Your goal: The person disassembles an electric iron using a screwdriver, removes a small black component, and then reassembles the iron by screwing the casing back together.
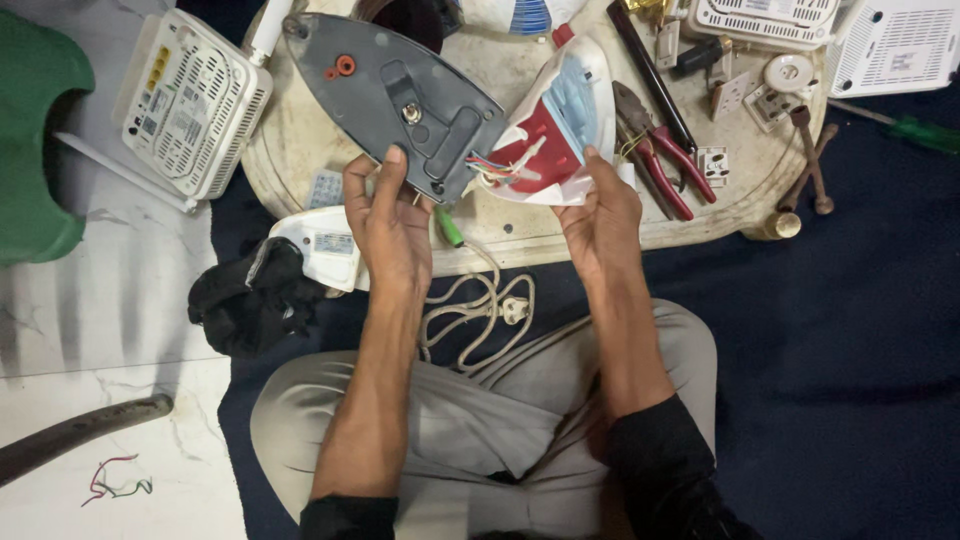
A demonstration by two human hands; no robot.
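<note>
surface (pixel 300 140): round, pale | iron base (pixel 400 95): grey, long way slanting up-left, point away from left hand (pixel 390 225), which grips its wide end | iron cover (pixel 555 125): red-white, just right of base, gripped by right hand (pixel 600 225) | wires (pixel 495 165): join both | pliers (pixel 650 145): right of cover

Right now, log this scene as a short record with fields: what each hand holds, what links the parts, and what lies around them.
left hand: grips the rear edge of the grey iron soleplate
right hand: holds the red and white iron housing
link: coloured wires run between soleplate and housing
work surface: round cream tray
on tray: red-handled pliers, wall sockets
left of tray: white router
on lap: white power cord
</note>
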